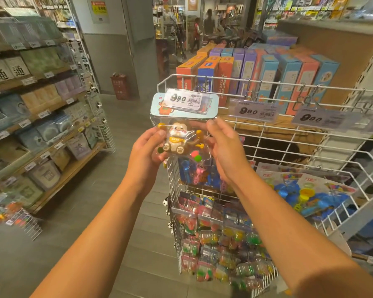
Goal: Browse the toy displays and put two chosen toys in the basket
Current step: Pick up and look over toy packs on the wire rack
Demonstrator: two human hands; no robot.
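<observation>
Monkey toy packet (pixel 179 137) sits pinched between our left hand (pixel 145 150) and right hand (pixel 223 148) fingers, raised before the wire rack (pixel 267 134) so we can judge it.

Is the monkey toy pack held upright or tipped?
Upright: the monkey toy pack has its header card on top, between left hand and right hand.
</observation>
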